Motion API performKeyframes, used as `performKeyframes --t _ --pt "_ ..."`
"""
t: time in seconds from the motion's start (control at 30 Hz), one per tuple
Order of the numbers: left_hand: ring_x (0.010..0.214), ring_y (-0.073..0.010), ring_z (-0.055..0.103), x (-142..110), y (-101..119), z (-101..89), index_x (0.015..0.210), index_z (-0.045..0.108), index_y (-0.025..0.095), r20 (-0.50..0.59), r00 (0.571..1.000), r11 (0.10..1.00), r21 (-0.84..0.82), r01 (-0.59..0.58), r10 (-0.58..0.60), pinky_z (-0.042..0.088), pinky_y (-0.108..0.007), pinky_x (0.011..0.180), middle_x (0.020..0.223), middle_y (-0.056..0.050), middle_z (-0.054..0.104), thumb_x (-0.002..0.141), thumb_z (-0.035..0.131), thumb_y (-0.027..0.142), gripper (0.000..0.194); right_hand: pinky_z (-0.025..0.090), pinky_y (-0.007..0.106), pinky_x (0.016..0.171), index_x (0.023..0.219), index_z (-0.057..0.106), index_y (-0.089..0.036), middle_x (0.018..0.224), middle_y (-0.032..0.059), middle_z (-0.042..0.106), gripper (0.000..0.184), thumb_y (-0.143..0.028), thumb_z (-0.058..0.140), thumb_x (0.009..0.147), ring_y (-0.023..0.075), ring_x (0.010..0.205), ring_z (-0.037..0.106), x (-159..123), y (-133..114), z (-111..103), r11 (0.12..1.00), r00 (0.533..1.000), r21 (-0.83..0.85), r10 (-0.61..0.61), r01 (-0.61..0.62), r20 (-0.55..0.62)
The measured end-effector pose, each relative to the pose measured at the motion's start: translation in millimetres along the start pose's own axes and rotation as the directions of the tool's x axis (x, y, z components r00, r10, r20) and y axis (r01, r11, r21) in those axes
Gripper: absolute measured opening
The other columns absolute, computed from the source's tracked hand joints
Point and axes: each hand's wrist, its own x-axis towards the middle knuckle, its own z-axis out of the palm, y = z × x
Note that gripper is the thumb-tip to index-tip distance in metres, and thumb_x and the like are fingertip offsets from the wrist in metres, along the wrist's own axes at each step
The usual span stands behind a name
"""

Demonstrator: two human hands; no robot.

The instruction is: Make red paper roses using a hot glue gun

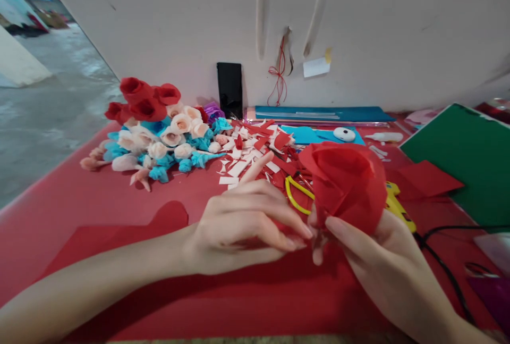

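Observation:
A large red paper flower (342,187) with overlapping petals is pinched at its base by my right hand (394,259). The thumb lies in front, and the other fingers are mostly hidden behind the petals. My left hand (247,224) hovers just left of the flower's base with its index finger raised and the other fingers loosely bent. Nothing shows in it. Beneath the left forearm, red paper pieces (119,235), one with a rounded end, lie on the red table (223,307).
Finished paper flowers (171,136) in red, cream and blue pile up at the left. Red and white paper scraps (255,147), yellow-handled scissors (297,195), a yellow glue gun (398,208) with a black cord, and a green board (462,158) surround the hands. A phone (230,89) leans on the wall.

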Motion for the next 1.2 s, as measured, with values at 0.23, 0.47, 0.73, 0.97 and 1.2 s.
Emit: performKeyframes --t 0.23,0.47,0.73,0.97,1.2 --pt "0.072 -0.0166 0.065 0 -1 1.2 0.076 0.063 0.022 0.057 0.996 0.997 0.036 -0.068 0.066 0.053 -0.03 0.067 0.078 -0.005 0.073 0.069 0.063 0.004 0.02 0.044 0.02 0.062 0.074 0.062 -0.023 0.066 -0.0034 0.062 0.015 -0.029 0.054 0.085 0.0103 0.064 0.057 -2 -1 1 1.0 1.0 -0.025 0.001 -0.001 -0.022" --pt "0.074 -0.0145 0.063 -1 -22 4.2 0.076 0.063 0.019 0.018 1.0 1.0 0.016 0.02 -0.02 0.051 -0.029 0.07 0.076 -0.003 0.07 0.075 0.06 0.007 0.013 0.046 0.022 0.055 0.079 0.062 -0.021 0.073 -0.0008 0.062 0.01 -0.027 0.056 0.083 0.0116 0.061 0.057 12 4 -2 0.999 0.998 -0.004 -0.053 0.053 -0.036" --pt "0.072 -0.0136 0.061 11 -63 -28.3 0.105 0.061 0.019 -0.065 0.929 0.879 0.305 0.366 -0.364 0.048 -0.026 0.071 0.078 -0.002 0.069 0.077 0.059 0.018 0.029 0.047 0.023 0.054 0.066 0.063 -0.02 0.067 -0.0001 0.061 0.013 -0.025 0.061 0.078 0.0116 0.058 0.056 28 8 -7 0.995 0.992 0.086 -0.048 0.058 -0.117" --pt "0.072 -0.0159 0.063 11 -84 -47.4 0.071 0.071 0.02 -0.088 0.928 0.857 0.362 0.368 -0.361 0.047 -0.024 0.067 0.074 -0.004 0.071 0.074 0.062 0.025 0.011 0.048 0.022 0.052 0.07 0.063 -0.02 0.067 -0.0011 0.057 0.007 -0.024 0.063 0.076 0.0107 0.056 0.056 31 8 -7 0.99 0.991 0.135 -0.034 0.052 -0.131" --pt "0.062 -0.0119 0.059 12 -71 -45.1 0.062 0.066 0.017 -0.075 0.959 0.882 0.379 0.281 -0.274 0.047 -0.03 0.08 0.065 0.0 0.067 0.071 0.066 0.024 0.011 0.049 0.022 0.051 0.066 0.063 -0.02 0.064 -0.0008 0.056 0.01 -0.026 0.064 0.074 0.0111 0.056 0.055 33 7 -8 0.992 0.988 0.121 -0.026 0.044 -0.15"
